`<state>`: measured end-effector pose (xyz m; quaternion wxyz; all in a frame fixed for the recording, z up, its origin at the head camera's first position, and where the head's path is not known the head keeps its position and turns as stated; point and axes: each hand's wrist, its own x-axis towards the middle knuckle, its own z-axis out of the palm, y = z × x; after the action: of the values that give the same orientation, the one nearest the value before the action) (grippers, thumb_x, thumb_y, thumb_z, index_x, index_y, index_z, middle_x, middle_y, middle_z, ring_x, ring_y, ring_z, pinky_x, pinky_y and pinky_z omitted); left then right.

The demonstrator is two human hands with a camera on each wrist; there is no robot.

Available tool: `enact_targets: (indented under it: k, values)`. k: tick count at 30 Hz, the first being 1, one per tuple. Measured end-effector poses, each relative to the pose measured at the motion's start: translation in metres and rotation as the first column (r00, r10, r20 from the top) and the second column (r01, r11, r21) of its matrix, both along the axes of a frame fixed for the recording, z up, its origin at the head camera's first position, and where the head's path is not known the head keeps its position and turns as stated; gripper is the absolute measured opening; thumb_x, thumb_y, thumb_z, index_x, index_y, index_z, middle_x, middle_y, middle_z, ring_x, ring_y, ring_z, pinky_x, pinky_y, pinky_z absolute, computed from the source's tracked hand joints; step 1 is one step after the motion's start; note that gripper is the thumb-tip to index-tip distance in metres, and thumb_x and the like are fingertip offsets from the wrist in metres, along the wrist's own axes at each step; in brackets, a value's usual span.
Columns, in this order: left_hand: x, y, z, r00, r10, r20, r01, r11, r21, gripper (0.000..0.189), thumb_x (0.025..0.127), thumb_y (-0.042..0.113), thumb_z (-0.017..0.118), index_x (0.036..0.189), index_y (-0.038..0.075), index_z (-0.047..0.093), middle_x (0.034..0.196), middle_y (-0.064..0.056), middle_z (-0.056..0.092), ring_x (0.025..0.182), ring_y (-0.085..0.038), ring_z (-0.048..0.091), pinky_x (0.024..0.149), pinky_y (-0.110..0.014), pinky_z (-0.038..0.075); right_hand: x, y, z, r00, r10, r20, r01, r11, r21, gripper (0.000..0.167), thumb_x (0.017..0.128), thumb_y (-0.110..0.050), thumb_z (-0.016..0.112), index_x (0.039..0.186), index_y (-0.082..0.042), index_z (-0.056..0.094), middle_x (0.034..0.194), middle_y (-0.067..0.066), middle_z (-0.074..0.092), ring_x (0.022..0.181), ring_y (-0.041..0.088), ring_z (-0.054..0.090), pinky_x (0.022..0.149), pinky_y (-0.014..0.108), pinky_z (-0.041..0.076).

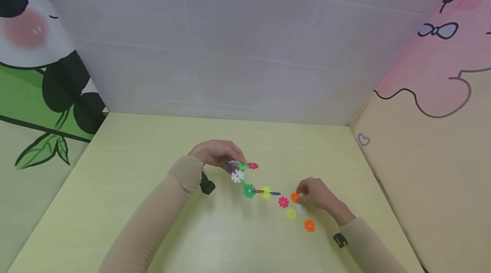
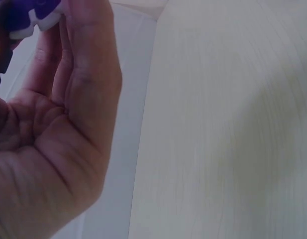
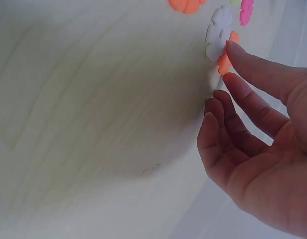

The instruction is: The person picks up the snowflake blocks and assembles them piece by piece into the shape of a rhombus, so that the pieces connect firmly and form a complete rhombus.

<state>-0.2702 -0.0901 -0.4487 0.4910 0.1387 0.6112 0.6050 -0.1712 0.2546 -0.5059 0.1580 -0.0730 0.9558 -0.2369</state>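
My left hand (image 1: pixel 218 152) grips one end of a chain of notched plastic snowflake discs; a purple disc (image 2: pixel 19 12) and a white one show at its fingertips in the left wrist view. From there the chain runs right through a white disc (image 1: pixel 237 176), a green disc (image 1: pixel 249 191), a yellow disc (image 1: pixel 266 192) and a blue disc (image 1: pixel 275 193) seen edge-on. Between thumb and forefinger, my right hand (image 1: pixel 316 192) pinches an orange disc (image 3: pixel 228 53). A white disc (image 3: pixel 219 34) is right beside it; I cannot tell if they are joined.
Near the right hand lie a pink disc (image 1: pixel 283 202), a yellow-green disc (image 1: pixel 291 214) and another orange disc (image 1: pixel 309 225) on the pale wooden table (image 1: pixel 153 136). A white wall (image 1: pixel 230 81) closes the back, with decorated panels on both sides.
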Motion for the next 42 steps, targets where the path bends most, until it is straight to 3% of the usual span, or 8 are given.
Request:
enact_targets:
  k: [17,24,31,34,39,42]
  values:
    - [0.001,-0.001,-0.003,1.000,0.012,-0.014,-0.012,1.000,-0.008,0.011,0.087,0.011,0.067,0.084,0.001,0.071,0.080,-0.010,0.062,0.071,-0.022,0.060,0.078,-0.043,0.052,0.000,0.001,-0.005,0.997,-0.045,0.063,0.045,0.999,-0.002,0.022,0.074,-0.010,0.083,0.085,-0.012,0.064,0.079,-0.001,0.056,0.076,0.019,0.050,0.070,0.032,0.048]
    - [0.001,-0.001,-0.002,1.000,0.015,0.013,-0.015,1.000,-0.002,0.011,0.086,0.010,0.068,0.085,0.000,0.071,0.082,-0.011,0.063,0.073,-0.024,0.061,0.079,-0.045,0.052,-0.004,0.011,-0.008,0.995,-0.034,0.092,0.042,0.996,-0.082,0.012,0.080,-0.009,0.076,0.080,-0.013,0.064,0.077,-0.001,0.059,0.071,0.019,0.052,0.064,0.032,0.047]
    - [0.000,-0.002,0.000,1.000,0.007,-0.006,-0.007,1.000,-0.005,0.011,0.088,0.011,0.066,0.086,0.001,0.070,0.082,-0.011,0.063,0.073,-0.023,0.061,0.080,-0.044,0.052,-0.012,0.024,-0.003,0.993,-0.040,0.109,0.061,0.979,-0.195,0.009,0.081,-0.015,0.076,0.079,-0.012,0.067,0.078,0.000,0.062,0.072,0.020,0.054,0.062,0.033,0.047]
    - [0.000,-0.002,0.001,1.000,0.006,-0.007,-0.006,1.000,-0.007,0.011,0.088,0.011,0.066,0.086,0.001,0.070,0.083,-0.011,0.062,0.073,-0.023,0.060,0.079,-0.043,0.052,-0.015,0.023,0.006,0.995,-0.049,0.086,0.073,0.950,-0.304,0.010,0.083,-0.013,0.074,0.081,-0.007,0.067,0.078,0.004,0.066,0.072,0.025,0.058,0.063,0.037,0.050]
    - [0.002,-0.002,0.000,1.000,0.010,0.012,-0.010,1.000,0.005,0.010,0.088,0.010,0.066,0.084,0.001,0.070,0.081,-0.010,0.063,0.073,-0.023,0.060,0.079,-0.044,0.052,-0.018,0.003,0.031,0.997,-0.050,0.066,0.076,0.860,-0.504,0.017,0.087,-0.012,0.070,0.094,0.003,0.064,0.082,0.014,0.069,0.080,0.037,0.066,0.070,0.046,0.053]
    - [0.003,-0.001,0.001,1.000,0.010,0.022,-0.011,1.000,0.013,0.010,0.088,0.010,0.066,0.084,0.001,0.070,0.080,-0.010,0.063,0.072,-0.023,0.060,0.078,-0.043,0.052,-0.018,-0.013,0.046,0.996,-0.040,0.076,0.076,0.818,-0.570,0.025,0.088,-0.013,0.070,0.106,0.004,0.064,0.085,0.016,0.069,0.083,0.039,0.066,0.074,0.048,0.052]
